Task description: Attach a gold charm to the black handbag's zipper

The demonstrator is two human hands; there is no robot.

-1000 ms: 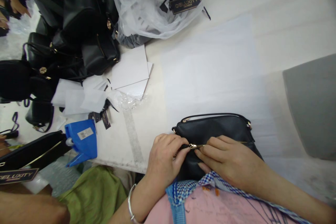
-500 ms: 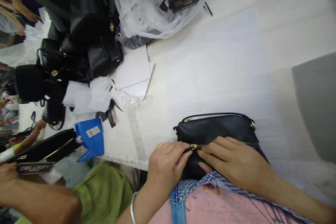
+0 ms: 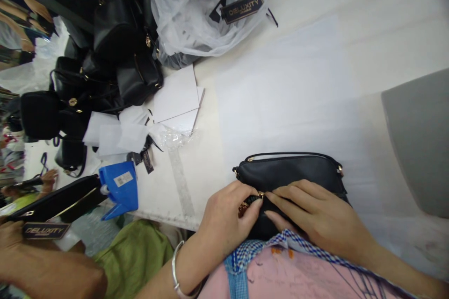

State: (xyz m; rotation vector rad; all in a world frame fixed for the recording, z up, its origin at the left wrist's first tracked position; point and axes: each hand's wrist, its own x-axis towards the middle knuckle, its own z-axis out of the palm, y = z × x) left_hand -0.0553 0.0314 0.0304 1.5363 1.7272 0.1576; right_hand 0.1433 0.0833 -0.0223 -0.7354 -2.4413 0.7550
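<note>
Barely visible zipper pull (image 3: 260,195) in pinched left hand (image 3: 228,212); open right hand (image 3: 317,217) on bag (image 3: 287,172)

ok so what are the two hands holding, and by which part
A black bag: the left hand pinches it at the gold zip pull; the right hand lies over its front beside the pull, its grip unclear.

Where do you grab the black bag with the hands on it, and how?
I'd hook fingers under the middle of its thin strap, coming from the far side. The strap runs along the far edge of the bag and joins near both ends, so it should lift fairly evenly. The left hand and right hand are on the nearer part.
</note>
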